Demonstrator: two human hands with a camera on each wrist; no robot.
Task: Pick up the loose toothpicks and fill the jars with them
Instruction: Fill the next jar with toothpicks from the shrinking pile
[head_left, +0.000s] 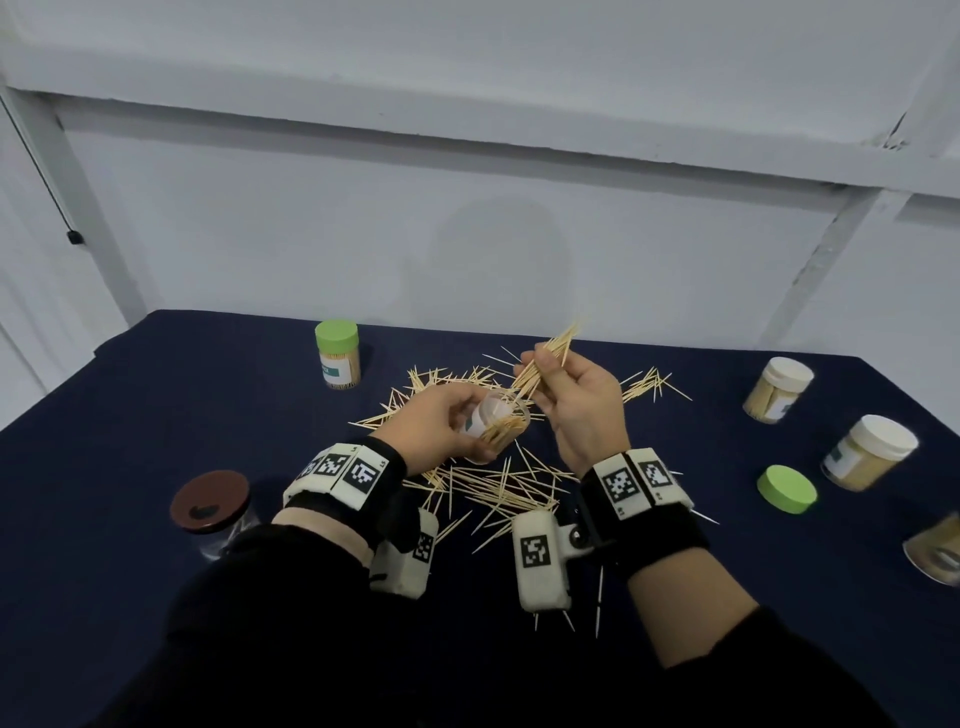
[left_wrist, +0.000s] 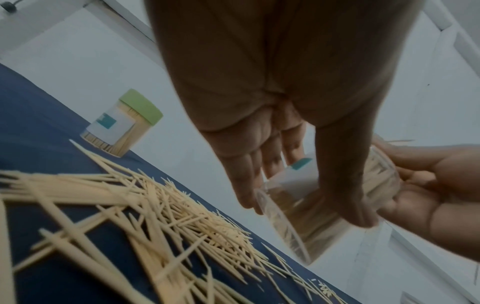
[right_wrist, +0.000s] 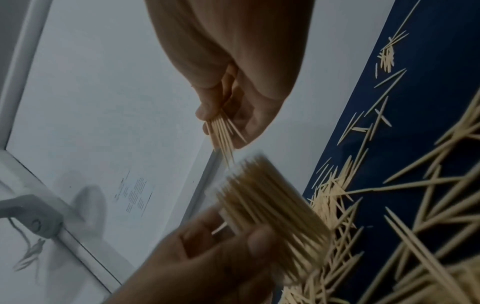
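Note:
My left hand (head_left: 441, 426) grips a clear open jar (head_left: 500, 423), tilted toward the right and partly filled with toothpicks. In the left wrist view its fingers (left_wrist: 340, 185) wrap the jar (left_wrist: 291, 205). My right hand (head_left: 576, 395) pinches a bundle of toothpicks (head_left: 545, 364) just above the jar's mouth. The right wrist view shows the bundle (right_wrist: 223, 137) pointing down at the jar's packed toothpicks (right_wrist: 267, 197). Loose toothpicks (head_left: 493, 483) lie scattered on the dark blue tablecloth (head_left: 156, 395) under and beyond both hands.
A green-lidded full jar (head_left: 337, 356) stands at the back left. A brown-lidded jar (head_left: 210, 512) sits near left. At the right are two white-lidded jars (head_left: 779, 389) (head_left: 870, 452), a loose green lid (head_left: 786, 489) and another jar (head_left: 937, 548) at the edge.

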